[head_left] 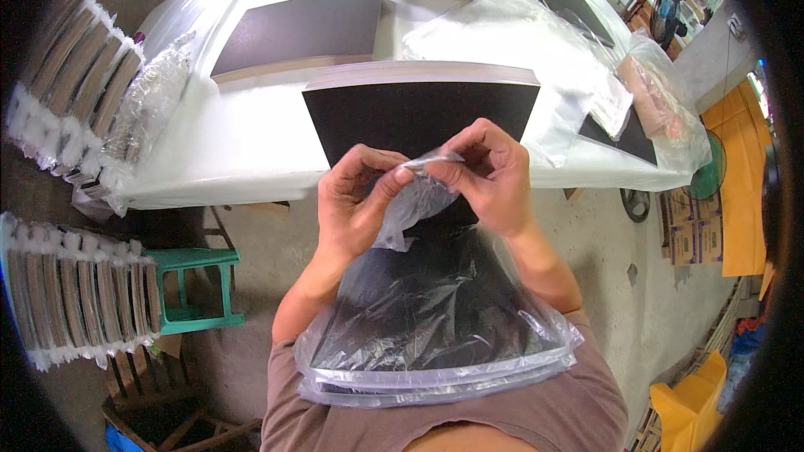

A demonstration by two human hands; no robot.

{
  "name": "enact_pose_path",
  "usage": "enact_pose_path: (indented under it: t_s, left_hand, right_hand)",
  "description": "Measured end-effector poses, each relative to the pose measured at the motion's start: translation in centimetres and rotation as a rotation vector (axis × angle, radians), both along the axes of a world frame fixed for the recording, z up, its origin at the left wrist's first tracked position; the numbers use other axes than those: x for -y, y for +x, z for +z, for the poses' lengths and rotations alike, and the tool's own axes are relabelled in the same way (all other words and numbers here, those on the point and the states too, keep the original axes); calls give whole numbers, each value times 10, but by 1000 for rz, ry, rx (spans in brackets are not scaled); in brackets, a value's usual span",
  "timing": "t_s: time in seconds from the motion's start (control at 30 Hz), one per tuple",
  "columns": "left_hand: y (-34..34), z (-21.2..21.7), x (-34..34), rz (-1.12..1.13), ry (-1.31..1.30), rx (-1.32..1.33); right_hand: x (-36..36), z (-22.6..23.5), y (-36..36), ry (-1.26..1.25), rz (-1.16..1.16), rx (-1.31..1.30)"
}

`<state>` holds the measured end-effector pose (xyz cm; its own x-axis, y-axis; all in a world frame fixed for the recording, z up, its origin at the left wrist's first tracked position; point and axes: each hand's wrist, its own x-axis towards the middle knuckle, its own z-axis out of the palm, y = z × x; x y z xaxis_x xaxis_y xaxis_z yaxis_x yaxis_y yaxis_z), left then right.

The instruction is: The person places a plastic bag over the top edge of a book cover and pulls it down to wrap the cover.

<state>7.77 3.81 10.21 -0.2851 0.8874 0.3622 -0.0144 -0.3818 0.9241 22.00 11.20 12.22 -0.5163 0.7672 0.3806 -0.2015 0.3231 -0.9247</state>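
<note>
My left hand (356,197) and my right hand (490,180) meet in front of me, each pinching a gathered piece of clear plastic film (410,205) between thumb and fingers. Below them, against my body, lies a black flat slab (435,301) covered in a clear plastic bag (431,377). Just beyond my hands, at the table's near edge, is a thick black-faced stack (419,109) with pale layered edges. My hands hide part of its face, and whether it joins the wrapped slab I cannot tell.
Another dark-topped stack (301,29) lies on the white-covered table (193,151). Loose clear plastic (502,33) spreads at the right, near a wrapped bundle (657,96). Bagged stacks (79,293) stand at left by a green stool (197,285). Cartons (695,230) sit at right.
</note>
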Motion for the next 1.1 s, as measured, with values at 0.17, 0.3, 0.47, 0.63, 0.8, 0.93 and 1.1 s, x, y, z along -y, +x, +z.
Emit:
enact_pose_path:
  t_s: [0.17, 0.3, 0.47, 0.63, 0.8, 0.93, 1.1]
  left_hand:
    - [4, -1, 1, 28, 6, -2]
    - [3, -3, 1, -19, -52, -67]
    - [2, -8, 3, -27, -105, -25]
    - [23, 8, -6, 71, -17, 99]
    - [12, -1, -8, -5, -153, -2]
    - [11, -11, -18, 30, 96, 57]
    - [2, -4, -9, -246, -185, 496]
  right_hand:
    - [-6, -6, 1, 80, -94, 62]
    - [-11, -13, -8, 200, -102, -131]
    - [-6, -3, -4, -69, -31, -57]
    - [-6, -11, -3, 80, -126, 13]
    - [-3, -13, -5, -5, -77, -17]
    - [-14, -25, -9, -73, 225, -90]
    - [-17, -23, 5, -415, 429, -163]
